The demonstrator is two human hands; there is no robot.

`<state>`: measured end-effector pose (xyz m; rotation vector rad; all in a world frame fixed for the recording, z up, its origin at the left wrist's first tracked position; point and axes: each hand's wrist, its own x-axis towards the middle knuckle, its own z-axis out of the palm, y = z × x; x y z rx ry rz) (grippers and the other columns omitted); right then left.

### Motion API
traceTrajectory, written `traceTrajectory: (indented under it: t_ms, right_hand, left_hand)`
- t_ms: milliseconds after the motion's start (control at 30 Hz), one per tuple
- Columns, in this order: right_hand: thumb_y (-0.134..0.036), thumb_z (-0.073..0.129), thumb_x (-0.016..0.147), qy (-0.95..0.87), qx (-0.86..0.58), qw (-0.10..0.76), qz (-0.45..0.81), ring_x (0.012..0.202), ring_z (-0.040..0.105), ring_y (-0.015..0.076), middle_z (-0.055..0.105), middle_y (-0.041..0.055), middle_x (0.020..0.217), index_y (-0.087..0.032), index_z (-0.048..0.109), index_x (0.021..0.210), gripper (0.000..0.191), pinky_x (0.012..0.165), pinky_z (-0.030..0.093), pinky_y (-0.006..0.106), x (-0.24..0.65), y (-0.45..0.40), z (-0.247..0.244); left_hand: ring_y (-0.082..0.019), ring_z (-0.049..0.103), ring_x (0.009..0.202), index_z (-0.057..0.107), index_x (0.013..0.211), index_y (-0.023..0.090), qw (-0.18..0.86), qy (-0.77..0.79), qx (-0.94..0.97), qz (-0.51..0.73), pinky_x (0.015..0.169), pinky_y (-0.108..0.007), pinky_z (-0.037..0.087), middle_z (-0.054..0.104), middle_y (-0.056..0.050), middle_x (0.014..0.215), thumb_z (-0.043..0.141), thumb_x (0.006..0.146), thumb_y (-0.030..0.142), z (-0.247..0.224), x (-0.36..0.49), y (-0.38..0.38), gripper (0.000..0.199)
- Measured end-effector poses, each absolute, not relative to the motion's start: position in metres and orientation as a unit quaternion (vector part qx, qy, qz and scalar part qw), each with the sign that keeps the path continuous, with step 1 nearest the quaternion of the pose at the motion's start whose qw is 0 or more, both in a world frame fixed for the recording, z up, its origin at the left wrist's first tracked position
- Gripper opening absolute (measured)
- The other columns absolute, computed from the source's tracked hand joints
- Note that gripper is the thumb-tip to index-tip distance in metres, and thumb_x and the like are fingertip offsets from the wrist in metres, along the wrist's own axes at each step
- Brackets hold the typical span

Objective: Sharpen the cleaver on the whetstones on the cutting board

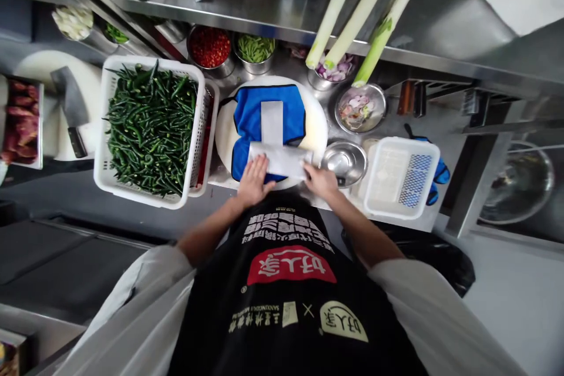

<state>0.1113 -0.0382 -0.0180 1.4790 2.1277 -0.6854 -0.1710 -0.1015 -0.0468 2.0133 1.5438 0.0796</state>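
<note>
You had a wide, flat cleaver (pixel 282 158) in front of you, lying sideways across the near end of a long, pale block that looked like a whetstone (pixel 272 120). Your right hand (pixel 321 181) was curled around the cleaver's handle end, which was mostly hidden in your grip. Your left hand (pixel 254 179) was not closed on anything; its fingers pressed flat on the other end of the blade. The whetstone lay on a bright blue cloth (pixel 293 106) with dark edges, and the cloth was spread over a round, white chopping board (pixel 315 129). To the left of the board stood a white basket (pixel 100 147) full of long green chilies (pixel 152 129). Just to the right sat a shiny steel bowl (pixel 346 161), with a white plastic tub (pixel 383 176) past it. Behind the board were a bowl of chopped red chilies (pixel 210 47) and a bowl of cut green pieces (pixel 255 47). Three leek stalks (pixel 332 17) stuck out over the edge of the steel shelf (pixel 176 9).
</note>
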Motion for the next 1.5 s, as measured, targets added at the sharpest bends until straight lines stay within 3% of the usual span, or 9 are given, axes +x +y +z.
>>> traceTrajectory:
  t_ms: [100,267,500,700,900,1100,1333,1500]
  right_hand:
    - [-0.039,0.058,0.1,0.777,0.525,0.242,-0.248,0.097,0.073,0.0276,0.078,0.0104,0.115,-0.029,0.055,0.158,0.059,0.078,0.05,0.033,0.116,-0.038,-0.023]
    - [-0.039,0.059,0.1,0.793,0.545,0.185,-0.199,0.101,0.073,0.0296,0.077,0.0114,0.119,-0.029,0.047,0.163,0.065,0.083,0.051,0.035,0.09,0.037,-0.032]
    - [-0.037,0.058,0.1,0.766,0.522,0.266,-0.266,0.095,0.074,0.0277,0.078,0.0116,0.112,-0.028,0.055,0.157,0.058,0.077,0.052,0.033,0.119,-0.045,-0.014]
    - [-0.038,0.059,0.099,0.798,0.536,0.184,-0.205,0.103,0.074,0.031,0.077,0.0126,0.12,-0.029,0.047,0.163,0.065,0.083,0.052,0.036,0.089,0.041,-0.025]
    - [-0.036,0.055,0.101,0.769,0.514,0.268,-0.27,0.094,0.074,0.0288,0.078,0.0119,0.116,-0.027,0.053,0.158,0.058,0.077,0.052,0.035,0.114,-0.04,-0.013]
    - [-0.039,0.058,0.099,0.804,0.527,0.187,-0.203,0.104,0.073,0.0311,0.076,0.0121,0.121,-0.029,0.046,0.162,0.065,0.083,0.051,0.036,0.085,0.048,-0.026]
    - [-0.035,0.055,0.1,0.777,0.511,0.262,-0.256,0.098,0.074,0.0278,0.077,0.0109,0.119,-0.029,0.054,0.157,0.058,0.078,0.051,0.033,0.112,-0.042,-0.016]
    - [-0.04,0.059,0.098,0.793,0.538,0.187,-0.215,0.104,0.072,0.031,0.077,0.0129,0.12,-0.027,0.048,0.162,0.066,0.084,0.051,0.035,0.087,0.036,-0.026]
  left_hand:
    - [-0.03,0.012,0.167,0.031,0.169,0.004,0.301,0.593,0.746,0.016,0.137,-0.048,0.013,0.017,-0.019,0.176,0.028,0.106,0.069,-0.049,-0.166,-0.11,0.091]
    - [-0.032,0.007,0.167,0.023,0.171,0.002,0.273,0.613,0.74,0.048,0.137,-0.053,0.006,0.011,-0.019,0.177,0.031,0.105,0.068,-0.065,-0.186,-0.026,0.093]
    - [-0.03,0.012,0.167,0.031,0.169,0.004,0.294,0.591,0.751,0.011,0.137,-0.048,0.013,0.018,-0.018,0.176,0.031,0.105,0.069,-0.049,-0.16,-0.121,0.091]
    - [-0.032,0.007,0.167,0.023,0.171,0.003,0.278,0.621,0.732,0.027,0.137,-0.053,0.007,0.01,-0.018,0.177,0.034,0.105,0.068,-0.06,-0.186,-0.028,0.094]
    - [-0.031,0.014,0.167,0.028,0.171,0.008,0.283,0.601,0.747,0.024,0.136,-0.052,0.017,0.021,-0.017,0.176,0.035,0.105,0.067,-0.05,-0.163,-0.122,0.089]
    - [-0.032,0.008,0.167,0.025,0.17,0.003,0.272,0.632,0.724,0.046,0.137,-0.052,0.007,0.011,-0.018,0.177,0.033,0.104,0.068,-0.064,-0.186,-0.031,0.093]
    - [-0.029,0.013,0.167,0.03,0.17,0.007,0.295,0.603,0.741,0.016,0.136,-0.05,0.015,0.019,-0.017,0.176,0.03,0.105,0.068,-0.047,-0.165,-0.126,0.089]
    - [-0.033,0.008,0.167,0.025,0.171,0.004,0.273,0.627,0.729,0.047,0.137,-0.054,0.007,0.012,-0.019,0.177,0.032,0.104,0.07,-0.062,-0.185,-0.037,0.094]
